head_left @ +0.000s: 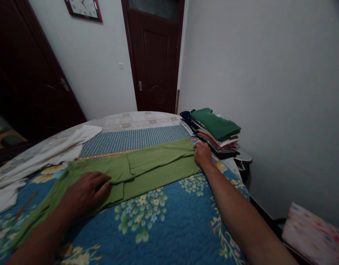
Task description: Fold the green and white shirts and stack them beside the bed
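Observation:
A light green garment (163,171) lies lengthwise across the bed-like quilted cover, folded in layers, with a loose part trailing toward the lower left. My left hand (88,189) rests palm down on its left part, fingers stretched out and lying flat. At the right end, my right hand (202,154) has its fingers curled over the garment's edge, and the fingertips are partly hidden. Whether it is trousers or a long-sleeved top I cannot tell.
A blue floral quilted cover (180,217) lies over a round table with a pale patterned cloth (138,119). White clothing (56,147) is spread at the left. Folded clothes (217,127), a green one on top, are stacked at the back right. A pink floral seat (310,232) stands lower right.

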Tool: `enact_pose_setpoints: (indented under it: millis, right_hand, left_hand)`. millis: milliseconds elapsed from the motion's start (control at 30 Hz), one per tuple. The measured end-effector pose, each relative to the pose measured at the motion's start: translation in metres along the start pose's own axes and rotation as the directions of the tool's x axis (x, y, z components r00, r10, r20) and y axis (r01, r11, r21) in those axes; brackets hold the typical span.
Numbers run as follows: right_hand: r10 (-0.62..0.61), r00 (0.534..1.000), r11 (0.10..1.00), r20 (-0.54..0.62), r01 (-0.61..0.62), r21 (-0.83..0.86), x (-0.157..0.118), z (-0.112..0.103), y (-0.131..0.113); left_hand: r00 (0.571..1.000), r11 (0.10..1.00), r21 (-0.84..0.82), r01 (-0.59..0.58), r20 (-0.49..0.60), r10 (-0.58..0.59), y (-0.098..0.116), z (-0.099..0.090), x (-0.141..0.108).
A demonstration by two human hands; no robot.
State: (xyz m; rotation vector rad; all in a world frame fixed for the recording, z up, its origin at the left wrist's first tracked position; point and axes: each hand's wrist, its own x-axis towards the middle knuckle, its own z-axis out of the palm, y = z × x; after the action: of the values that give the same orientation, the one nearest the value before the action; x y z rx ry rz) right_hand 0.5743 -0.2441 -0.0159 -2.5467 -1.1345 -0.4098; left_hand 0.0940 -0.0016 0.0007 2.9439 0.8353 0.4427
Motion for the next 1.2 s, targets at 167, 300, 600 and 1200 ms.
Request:
enact_pose_setpoints:
  millis: [167, 300, 600, 1200]
  right_hand:
    - [-0.073, 0.992, 0.997, 0.104, 0.071, 0.014, -0.002, 0.008, -0.009]
    - [-0.037, 0.996, 0.999, 0.080, 0.037, -0.005, -0.002, 0.019, -0.003]
    - [-0.390, 0.894, 0.870, -0.221, 0.436, 0.230, 0.004, 0.054, -0.005]
    - [-0.444, 0.883, 0.839, -0.150, 0.469, 0.276, -0.021, 0.037, -0.049]
  left_hand:
    - [0.991, 0.989, -0.075, 0.128, 0.047, -0.124, 0.001, 0.000, 0.000]
    - [0.987, 0.983, -0.109, 0.147, 0.083, -0.138, 0.006, -0.001, -0.002]
    - [0.975, 0.969, -0.110, 0.220, 0.002, -0.221, 0.010, 0.001, 0.009]
    - [0.781, 0.776, 0.147, 0.614, 0.028, -0.623, -0.034, 0.034, 0.053]
